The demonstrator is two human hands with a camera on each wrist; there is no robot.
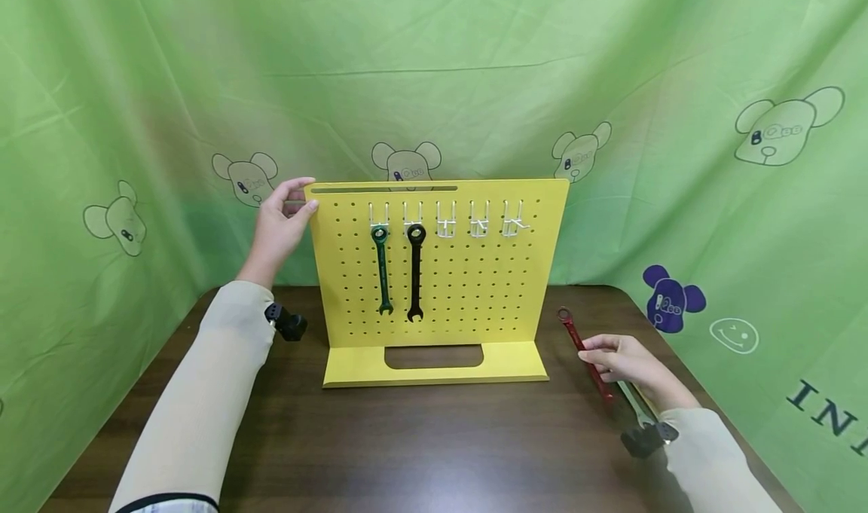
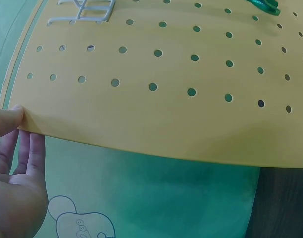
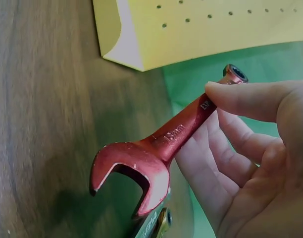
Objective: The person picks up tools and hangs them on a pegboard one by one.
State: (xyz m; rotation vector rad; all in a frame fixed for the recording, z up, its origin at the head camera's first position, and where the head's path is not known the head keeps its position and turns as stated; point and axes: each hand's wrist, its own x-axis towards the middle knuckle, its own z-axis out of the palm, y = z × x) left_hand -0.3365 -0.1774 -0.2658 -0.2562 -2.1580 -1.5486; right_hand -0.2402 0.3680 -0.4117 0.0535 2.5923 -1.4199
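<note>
My left hand point(image 1: 283, 215) pinches the top left corner of the yellow pegboard point(image 1: 468, 294), thumb on the front face and fingers behind. In the right hand point(image 1: 627, 366), a red combination wrench point(image 3: 176, 131) is gripped by its shaft between thumb and fingers. Its open jaw end points toward me and low, its ring end up and away. A green wrench point(image 1: 383, 272) and a black wrench point(image 1: 416, 272) hang by their ring ends from the two leftmost hooks. To their right, three white hooks point(image 1: 446, 223) carry nothing.
Under my right hand, a silvery-green wrench point(image 1: 636, 406) lies on the brown table point(image 1: 420, 445), with a gold-coloured wrench point(image 3: 164, 222) beside it. The pegboard stands on a yellow base point(image 1: 353, 366). Green printed cloth point(image 1: 475, 61) surrounds the table behind and at both sides.
</note>
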